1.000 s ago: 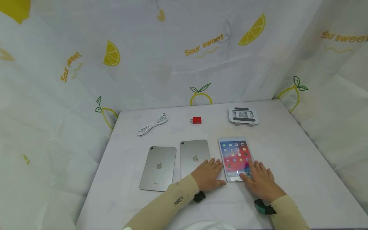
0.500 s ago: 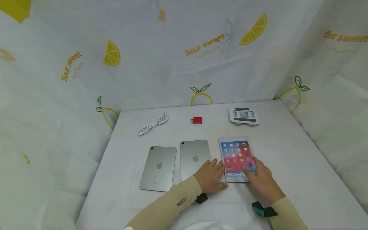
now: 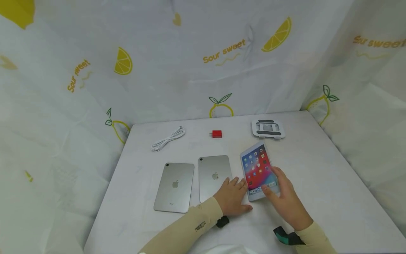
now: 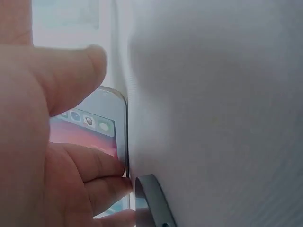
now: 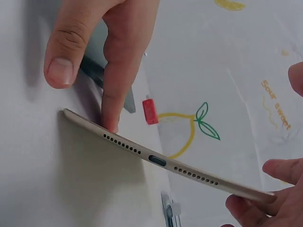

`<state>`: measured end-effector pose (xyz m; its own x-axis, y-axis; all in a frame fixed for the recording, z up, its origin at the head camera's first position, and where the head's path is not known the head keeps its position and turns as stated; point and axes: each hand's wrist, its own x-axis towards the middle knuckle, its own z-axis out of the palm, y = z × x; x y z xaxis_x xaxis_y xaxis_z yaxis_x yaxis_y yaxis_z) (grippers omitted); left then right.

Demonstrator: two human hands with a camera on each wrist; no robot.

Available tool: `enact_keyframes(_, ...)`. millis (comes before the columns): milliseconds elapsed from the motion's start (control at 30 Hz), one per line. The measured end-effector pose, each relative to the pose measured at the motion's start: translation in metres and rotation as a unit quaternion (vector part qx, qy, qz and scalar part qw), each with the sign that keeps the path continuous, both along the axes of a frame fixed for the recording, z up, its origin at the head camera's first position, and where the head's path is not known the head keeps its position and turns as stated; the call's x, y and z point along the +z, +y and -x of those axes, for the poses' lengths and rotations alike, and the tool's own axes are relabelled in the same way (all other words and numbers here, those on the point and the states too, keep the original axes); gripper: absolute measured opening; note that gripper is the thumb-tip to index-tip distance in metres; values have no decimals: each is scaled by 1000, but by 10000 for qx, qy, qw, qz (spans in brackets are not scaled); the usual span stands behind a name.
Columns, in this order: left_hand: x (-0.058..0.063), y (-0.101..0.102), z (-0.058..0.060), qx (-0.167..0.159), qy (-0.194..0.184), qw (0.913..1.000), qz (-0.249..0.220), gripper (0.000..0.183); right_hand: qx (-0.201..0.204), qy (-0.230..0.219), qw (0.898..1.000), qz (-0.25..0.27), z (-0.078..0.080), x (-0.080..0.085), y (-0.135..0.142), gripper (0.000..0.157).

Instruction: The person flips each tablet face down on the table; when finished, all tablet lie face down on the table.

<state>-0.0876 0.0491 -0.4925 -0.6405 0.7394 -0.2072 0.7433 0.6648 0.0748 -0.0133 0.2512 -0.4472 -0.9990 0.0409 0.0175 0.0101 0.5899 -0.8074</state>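
A white-framed tablet (image 3: 255,164) with a lit screen of app icons is tilted, its right side raised off the table. My right hand (image 3: 288,201) grips its right edge, thumb over the screen and fingers hidden beneath. Along its left edge, my left hand (image 3: 232,197) lies with fairly straight fingers touching the rim. The right wrist view shows the bottom edge of the tablet (image 5: 157,161) with its port and speaker holes. A silver tablet (image 3: 213,169), back upward, is partly covered by my left forearm. Another silver tablet (image 3: 174,187) lies face down to its left.
Farther back on the white-covered table (image 3: 320,169) are a coiled white cable (image 3: 168,138), a red charger plug (image 3: 217,134) and a white folded stand (image 3: 268,128). A lemon-printed cloth (image 3: 177,77) hangs behind and at both sides.
My right hand has gone from lying flat at the tablet's right side to gripping that edge. The tablet's right side has risen and it has turned slightly. My left hand has barely moved.
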Motion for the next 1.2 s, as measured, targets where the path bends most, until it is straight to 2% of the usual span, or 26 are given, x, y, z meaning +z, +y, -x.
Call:
enact_keyframes(167, 1, -2, 0, -3, -360, 9974, -619, 87, 252, 287, 9987, 344, -3, 0, -9, 80)
enact_keyframes(233, 4, -3, 0, -74, -370, 9948, -945, 89, 427, 456, 9970, 455, -4, -1, -13, 80)
enact_keyframes(300, 10, -5, 0, -189, -147, 9924, -1204, 89, 592, 707, 9946, 487, -6, -2, -16, 80)
enact_keyframes(400, 21, -8, 0, -353, 388, 9877, -1474, 87, 813, 1115, 9893, 469, -7, -5, -20, 81)
enact_keyframes(500, 32, -14, 0, -455, 713, 9821, -1682, 85, 987, 1305, 9859, 359, -6, -9, -23, 84)
enact_keyframes(633, 43, -22, 2, -434, 704, 9784, -1894, 89, 1178, 1125, 9861, 333, -3, -12, -28, 86)
enact_keyframes(767, 46, -29, 6, -313, 543, 9757, -2099, 88, 1322, 839, 9865, 479, -1, -13, -35, 87)
enact_keyframes(867, 44, -34, 9, -293, 519, 9721, -2269, 85, 1488, 767, 9846, 515, 0, -16, -40, 88)
enact_keyframes(1033, 37, -44, 13, -402, 743, 9617, -2609, 77, 1648, 542, 9827, 641, 2, -19, -46, 86)
enact_keyframes(1133, 33, -52, 15, -350, 829, 9570, -2757, 74, 1686, 156, 9830, 706, 3, -21, -48, 83)
enact_keyframes(1200, 32, -57, 15, -205, 789, 9546, -2865, 73, 1676, -207, 9833, 681, 3, -24, -47, 81)
